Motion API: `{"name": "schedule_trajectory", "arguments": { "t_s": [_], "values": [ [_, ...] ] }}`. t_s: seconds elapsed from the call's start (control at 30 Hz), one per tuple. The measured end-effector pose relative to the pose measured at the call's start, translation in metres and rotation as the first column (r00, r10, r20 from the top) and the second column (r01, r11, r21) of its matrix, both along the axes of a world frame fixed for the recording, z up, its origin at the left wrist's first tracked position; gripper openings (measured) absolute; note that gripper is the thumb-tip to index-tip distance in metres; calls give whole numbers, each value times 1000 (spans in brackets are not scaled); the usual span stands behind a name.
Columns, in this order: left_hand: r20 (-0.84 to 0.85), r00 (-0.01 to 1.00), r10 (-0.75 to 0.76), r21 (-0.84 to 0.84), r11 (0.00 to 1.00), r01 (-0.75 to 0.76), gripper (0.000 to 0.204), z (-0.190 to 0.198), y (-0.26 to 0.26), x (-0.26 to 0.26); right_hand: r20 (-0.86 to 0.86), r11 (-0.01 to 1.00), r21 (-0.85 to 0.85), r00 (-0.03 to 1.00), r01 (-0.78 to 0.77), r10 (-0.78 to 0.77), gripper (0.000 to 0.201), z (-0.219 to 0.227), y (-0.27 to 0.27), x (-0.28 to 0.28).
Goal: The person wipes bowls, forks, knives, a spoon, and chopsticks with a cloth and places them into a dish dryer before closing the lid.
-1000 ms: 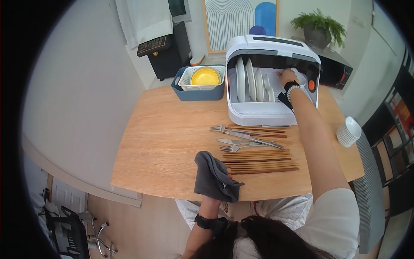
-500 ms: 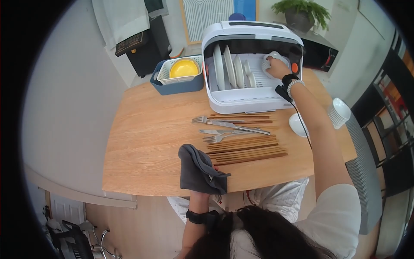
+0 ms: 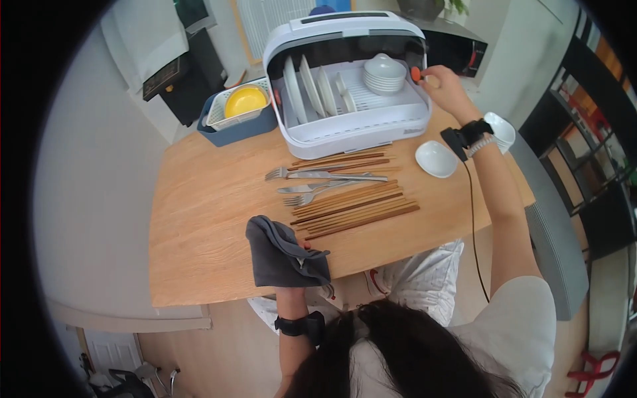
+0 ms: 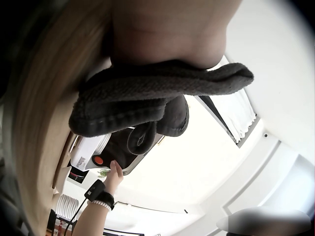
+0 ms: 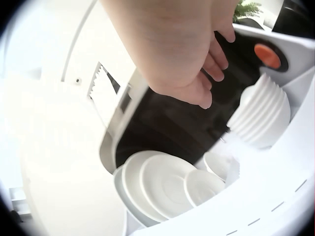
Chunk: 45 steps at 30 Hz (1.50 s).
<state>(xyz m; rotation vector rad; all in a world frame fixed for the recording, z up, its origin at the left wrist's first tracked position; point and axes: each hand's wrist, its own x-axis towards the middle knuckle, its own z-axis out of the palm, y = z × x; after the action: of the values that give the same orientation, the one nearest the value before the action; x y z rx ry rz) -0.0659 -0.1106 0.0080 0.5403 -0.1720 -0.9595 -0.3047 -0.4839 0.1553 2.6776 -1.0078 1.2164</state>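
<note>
My right hand [image 3: 451,91] is beside the right end of the white dish box [image 3: 361,132], by its orange knob [image 3: 416,73], with fingers loosely bent and nothing held. In the right wrist view those fingers [image 5: 215,64] hang over the dark lid. Inside the box, plates [image 3: 309,86] stand upright at the left and stacked bowls [image 3: 383,76] sit at the right. A dark grey cloth [image 3: 282,255] covers most of my left hand [image 3: 306,247], which grips it at the table's front edge.
Chopsticks [image 3: 358,209], forks and knives [image 3: 332,176] lie mid-table. One white bowl [image 3: 436,159] is right of them, with a bowl stack [image 3: 501,131] at the right edge. A blue basin [image 3: 239,131] holding a basket and yellow bowl [image 3: 245,101] stands at back left. A cable hangs from my right wrist.
My right hand has come off the bowls inside the box and moved right, outside its end. The view has shifted, while my left hand still holds the cloth.
</note>
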Motion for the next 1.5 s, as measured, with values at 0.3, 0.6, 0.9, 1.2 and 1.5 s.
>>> {"name": "schedule_trajectory", "arguments": {
  "t_s": [0.3,0.6,0.9,1.2,1.5],
  "values": [
    [153,985,75,-6,997,-75,38,-12,-2,10,-304,803,295,847,518,-435,40,-21,43,-150],
    [-10,997,-73,-200,977,70,46,-18,3,4,-366,980,175,918,-93,152,34,-81,122,-86],
    [-130,992,8,-110,994,-22,49,3,7,-2,-11,840,535,993,-94,118,16,-64,171,-31],
    [376,916,-139,314,949,15,58,37,17,-15,726,-175,687,675,-705,133,19,-56,277,76],
    [552,643,-531,273,844,462,30,63,64,16,525,-187,835,647,-518,553,16,-29,273,98]
  ]
}}
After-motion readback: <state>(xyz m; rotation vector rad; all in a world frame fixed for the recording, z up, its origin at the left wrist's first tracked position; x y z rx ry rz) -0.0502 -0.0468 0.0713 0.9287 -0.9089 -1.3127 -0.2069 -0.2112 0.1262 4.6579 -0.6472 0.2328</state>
